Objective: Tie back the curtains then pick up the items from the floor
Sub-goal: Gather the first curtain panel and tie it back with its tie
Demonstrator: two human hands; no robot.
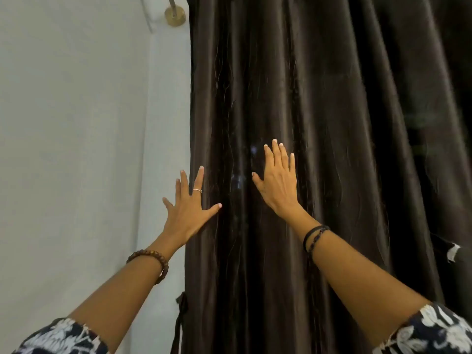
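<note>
A dark brown satin curtain (pixel 332 111) hangs in long vertical folds and fills the middle and right of the view. My left hand (pixel 187 208) is spread flat with straight fingers at the curtain's left edge, partly over the wall. My right hand (pixel 277 181) lies flat on the folds a little higher and further right, fingers straight and close together. A dark tie-back strap (pixel 180 318) dangles beside the curtain's left edge, low down below my left forearm. No floor or floor items are in view.
A pale wall (pixel 76 149) fills the left side. A brass rod bracket (pixel 175 16) is fixed high on the wall by the curtain's top left. A small pale gap (pixel 453 252) shows at the right edge of the curtain.
</note>
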